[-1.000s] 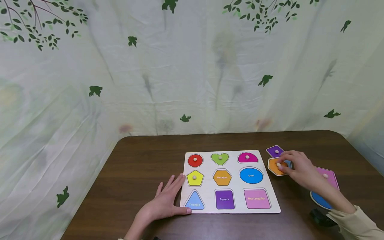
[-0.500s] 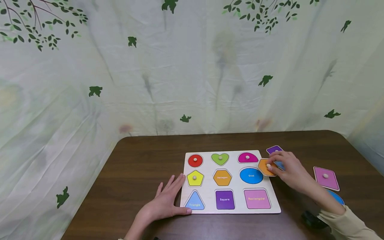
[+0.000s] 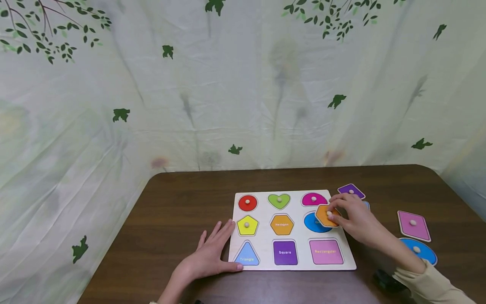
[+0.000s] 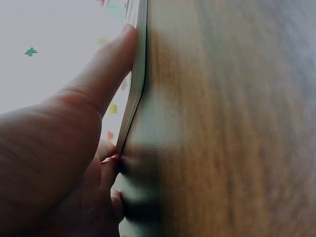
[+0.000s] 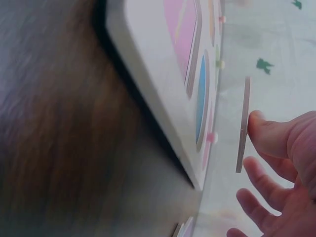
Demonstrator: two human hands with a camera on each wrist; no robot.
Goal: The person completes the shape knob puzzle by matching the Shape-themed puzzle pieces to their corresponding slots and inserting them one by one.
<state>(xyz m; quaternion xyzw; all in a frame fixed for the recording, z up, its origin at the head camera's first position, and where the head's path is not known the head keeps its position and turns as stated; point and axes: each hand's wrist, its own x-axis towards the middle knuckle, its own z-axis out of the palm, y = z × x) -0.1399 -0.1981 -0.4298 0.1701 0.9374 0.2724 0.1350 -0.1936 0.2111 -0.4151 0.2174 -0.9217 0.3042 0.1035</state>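
A white shape puzzle board (image 3: 263,253) lies on the brown table. My right hand (image 3: 355,217) pinches the orange hexagon piece (image 3: 323,216) by its knob, above the blue oval recess (image 3: 312,223). In the right wrist view that hexagon piece (image 5: 244,126) appears edge-on, apart from the board. My left hand (image 3: 210,253) rests at the board's left edge, its thumb on the lower corner and its fingers spread along the side. The hexagon recess (image 3: 282,225) shows its printed orange base, in the middle of the board.
Right of the board lie a purple piece (image 3: 351,191), a mostly hidden blue piece (image 3: 366,204), a pink rectangle piece (image 3: 414,226) and a blue oval piece (image 3: 419,250). Red circle (image 3: 244,206), green heart, magenta semicircle and yellow pentagon pieces sit in the board.
My right hand has lifted the hexagon piece from the table right of the board and carried it left over the board's right side. My left hand stays in place.
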